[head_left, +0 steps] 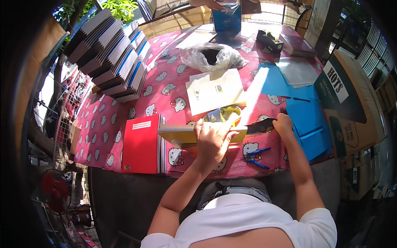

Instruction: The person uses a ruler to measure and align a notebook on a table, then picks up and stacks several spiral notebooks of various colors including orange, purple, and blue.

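Note:
My left hand point(213, 138) is closed over a yellow notebook point(178, 135) near the table's front edge, its fingers across the upper edge and the thumb on the near side. The notebook is tipped up on edge. Just behind it lies a yellow and grey printed piece point(225, 113), partly hidden. To the right, my right hand point(283, 124) is closed at the end of a dark flat piece point(262, 126), whose kind I cannot make out. Blue-handled pliers point(257, 158) lie between my forearms. Left of the notebook, a stack of red spiral notebooks point(141, 142) lies flat.
Cream sheets point(217, 91) and a clear plastic bag point(213, 58) lie farther back. Blue covers point(308, 118) spread beside a cardboard box point(351, 103). Tall notebook stacks point(111, 58) stand at left. Far off are a tape dispenser point(270, 41) and another person's hand point(213, 4) by a blue packet point(226, 18).

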Tool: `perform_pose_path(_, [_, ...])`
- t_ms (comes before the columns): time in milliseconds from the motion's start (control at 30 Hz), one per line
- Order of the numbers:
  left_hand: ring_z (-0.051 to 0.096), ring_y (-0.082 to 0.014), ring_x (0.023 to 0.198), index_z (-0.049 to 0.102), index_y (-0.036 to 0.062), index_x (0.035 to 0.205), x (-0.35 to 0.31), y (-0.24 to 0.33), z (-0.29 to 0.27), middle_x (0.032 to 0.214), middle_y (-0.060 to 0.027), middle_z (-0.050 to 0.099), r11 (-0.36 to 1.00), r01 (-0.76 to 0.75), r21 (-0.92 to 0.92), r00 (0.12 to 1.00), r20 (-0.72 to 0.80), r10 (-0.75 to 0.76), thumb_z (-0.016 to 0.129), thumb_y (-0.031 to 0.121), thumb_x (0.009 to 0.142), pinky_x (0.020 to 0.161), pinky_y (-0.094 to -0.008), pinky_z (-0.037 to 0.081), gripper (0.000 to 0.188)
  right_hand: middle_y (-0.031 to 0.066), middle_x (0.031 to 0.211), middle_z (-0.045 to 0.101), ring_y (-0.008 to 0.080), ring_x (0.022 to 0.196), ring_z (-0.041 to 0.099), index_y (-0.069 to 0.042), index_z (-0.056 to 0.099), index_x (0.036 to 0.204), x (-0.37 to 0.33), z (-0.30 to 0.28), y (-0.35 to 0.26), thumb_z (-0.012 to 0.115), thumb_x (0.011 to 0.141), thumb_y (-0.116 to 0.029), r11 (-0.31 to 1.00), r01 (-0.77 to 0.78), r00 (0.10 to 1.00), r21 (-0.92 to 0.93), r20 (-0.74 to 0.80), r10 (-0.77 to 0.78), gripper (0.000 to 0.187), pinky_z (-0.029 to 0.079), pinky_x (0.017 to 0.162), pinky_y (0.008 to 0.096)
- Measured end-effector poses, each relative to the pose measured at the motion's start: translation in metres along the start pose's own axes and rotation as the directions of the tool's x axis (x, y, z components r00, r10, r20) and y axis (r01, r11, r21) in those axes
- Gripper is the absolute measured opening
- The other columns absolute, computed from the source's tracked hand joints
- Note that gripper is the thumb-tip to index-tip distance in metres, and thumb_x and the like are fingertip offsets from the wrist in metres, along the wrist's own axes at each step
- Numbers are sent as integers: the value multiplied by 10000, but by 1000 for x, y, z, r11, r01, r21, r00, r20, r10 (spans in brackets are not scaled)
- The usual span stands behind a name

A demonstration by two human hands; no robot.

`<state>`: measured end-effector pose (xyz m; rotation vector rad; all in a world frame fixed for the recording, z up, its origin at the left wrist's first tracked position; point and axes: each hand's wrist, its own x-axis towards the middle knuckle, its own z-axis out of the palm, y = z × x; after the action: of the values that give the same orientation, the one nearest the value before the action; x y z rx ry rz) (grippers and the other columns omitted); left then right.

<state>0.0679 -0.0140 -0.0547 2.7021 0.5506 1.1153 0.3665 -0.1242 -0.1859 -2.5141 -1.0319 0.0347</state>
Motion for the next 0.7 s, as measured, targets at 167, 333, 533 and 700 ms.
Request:
perform_pose_path(167, [596, -228, 846, 715, 111, 920, 8, 1, -2, 899, -34, 652, 995, 66, -77, 998, -18, -67, 739, 233, 765, 969, -498, 307, 198, 48, 831, 636, 124, 711, 597, -16, 679, 955, -75, -75, -94, 702, 783, -46, 503, 178, 972, 846, -70, -226, 176, 487, 652, 242])
perform_pose_path(333, [613, -201, 776, 720, 146, 911, 11, 6, -8, 808, -9, 679, 974, 157, -162, 987, 56, -150, 755, 228, 744, 929, -457, 314, 189, 79, 874, 637, 155, 756, 610, -38, 690, 980, -90, -115, -130, 707, 769, -21, 636, 368, 910, 678, -122, -397, 212, 491, 649, 261])
perform_pose_path(533, [603, -181, 737, 732, 160, 832, 6, 12, -4, 753, 3, 677, 968, 156, -198, 985, -37, -167, 782, 225, 704, 891, -437, 296, 152, 84, 853, 649, 188, 756, 626, -48, 697, 919, -71, -114, -132, 730, 705, -5, 630, 553, 831, 545, -310, -462, 220, 502, 645, 279])
perform_pose_path(700, [598, -175, 735, 724, 164, 812, 8, 13, -4, 735, 15, 670, 966, 157, -205, 984, -55, -172, 780, 219, 704, 901, -435, 283, 133, 71, 845, 647, 174, 782, 631, -40, 665, 865, -62, -119, -133, 710, 715, 22, 529, 328, 844, 783, 8, -536, 168, 501, 635, 282])
